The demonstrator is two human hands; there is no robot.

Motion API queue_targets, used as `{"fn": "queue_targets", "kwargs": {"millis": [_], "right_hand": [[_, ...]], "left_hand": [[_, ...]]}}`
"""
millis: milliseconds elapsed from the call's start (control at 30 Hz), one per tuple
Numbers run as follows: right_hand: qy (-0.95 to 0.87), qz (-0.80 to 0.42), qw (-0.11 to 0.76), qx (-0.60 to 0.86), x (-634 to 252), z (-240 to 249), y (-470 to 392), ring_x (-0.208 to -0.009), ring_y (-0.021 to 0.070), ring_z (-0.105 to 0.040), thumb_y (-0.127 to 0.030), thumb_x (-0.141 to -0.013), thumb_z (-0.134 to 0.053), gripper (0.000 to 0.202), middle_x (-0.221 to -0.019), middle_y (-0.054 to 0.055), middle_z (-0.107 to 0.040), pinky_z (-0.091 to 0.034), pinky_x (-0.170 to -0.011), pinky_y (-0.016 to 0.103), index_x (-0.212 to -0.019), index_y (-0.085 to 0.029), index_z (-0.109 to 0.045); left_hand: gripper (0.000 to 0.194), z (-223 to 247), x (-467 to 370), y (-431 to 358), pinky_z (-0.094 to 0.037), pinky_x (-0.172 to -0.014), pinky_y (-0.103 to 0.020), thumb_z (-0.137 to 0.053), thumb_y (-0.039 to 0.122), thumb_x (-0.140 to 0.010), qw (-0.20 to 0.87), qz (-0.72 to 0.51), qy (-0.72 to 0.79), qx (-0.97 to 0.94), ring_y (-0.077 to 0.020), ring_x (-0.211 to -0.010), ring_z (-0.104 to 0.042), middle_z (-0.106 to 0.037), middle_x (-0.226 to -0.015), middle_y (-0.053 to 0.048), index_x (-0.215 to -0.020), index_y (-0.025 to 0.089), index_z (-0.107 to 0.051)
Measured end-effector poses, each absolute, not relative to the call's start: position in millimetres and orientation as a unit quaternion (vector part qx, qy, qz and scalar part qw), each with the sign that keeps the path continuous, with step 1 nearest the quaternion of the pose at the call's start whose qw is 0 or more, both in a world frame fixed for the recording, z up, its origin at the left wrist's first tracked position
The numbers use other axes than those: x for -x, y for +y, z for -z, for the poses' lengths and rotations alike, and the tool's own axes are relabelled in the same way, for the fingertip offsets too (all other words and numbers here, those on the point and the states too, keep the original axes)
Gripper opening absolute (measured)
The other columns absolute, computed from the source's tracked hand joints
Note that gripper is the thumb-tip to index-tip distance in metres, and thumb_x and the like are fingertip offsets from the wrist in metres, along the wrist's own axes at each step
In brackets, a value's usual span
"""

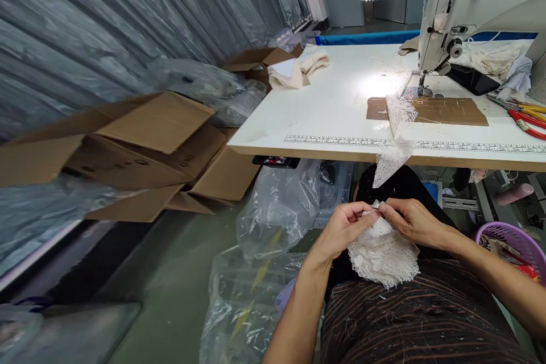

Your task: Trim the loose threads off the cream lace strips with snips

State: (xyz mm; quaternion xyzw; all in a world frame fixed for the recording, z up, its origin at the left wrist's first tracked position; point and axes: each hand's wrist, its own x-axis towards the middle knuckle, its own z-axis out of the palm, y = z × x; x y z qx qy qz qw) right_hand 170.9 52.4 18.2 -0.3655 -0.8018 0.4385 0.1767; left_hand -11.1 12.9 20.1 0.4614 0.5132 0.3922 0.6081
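Observation:
Over my lap, my left hand (350,226) and my right hand (407,219) pinch the upper edge of a bunch of white lace fabric (386,259), fingertips close together. The lace hangs down in gathered layers against my striped clothing. Just beyond my hands, a strip of white lace (396,156) drapes over the table's front edge and runs back to the needle area of a white sewing machine (447,23). A brown patch (452,111) lies flat under that strip, in front of the presser foot.
The white table (333,102) carries a printed ruler along its front edge. Red-handled cutters (529,122) and a dark phone-like slab (471,78) lie at right. Cream fabric (294,71) sits at far left. Open cardboard box (149,153), plastic bags (277,210) and a purple basket (512,230) stand around.

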Motion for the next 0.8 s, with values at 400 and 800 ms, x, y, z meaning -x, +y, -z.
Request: {"fn": "queue_targets", "kwargs": {"millis": [400,800], "right_hand": [[-0.733,-0.587,0.154,0.306,-184,-25,34,-0.061,0.0101,-0.034,-0.051,-0.088,-0.052,0.034,-0.071,-0.004,-0.038,-0.032,-0.054,0.022,-0.081,-0.019,-0.043],[-0.837,-0.355,-0.067,0.412,-215,-46,41,-0.065,0.0175,-0.052,-0.035,-0.083,-0.07,0.027,-0.069,0.0,-0.056,-0.033,-0.06,0.028,-0.095,-0.018,-0.053]], "left_hand": [[0.044,-30,10,10,-0.046,-0.057,-0.022,-0.082,0.054,-0.062,0.66,-0.424,0.483,-0.389,-0.0112,-0.058,-0.057,-0.067,-0.064,-0.001,-0.076,0.014,-0.072],[0.035,7,4,55,-0.05,-0.086,-0.036,-0.076,0.034,-0.073,0.384,-0.449,0.611,-0.526,-0.0201,-0.095,-0.064,-0.068,-0.109,-0.01,-0.102,0.016,-0.067]]}}
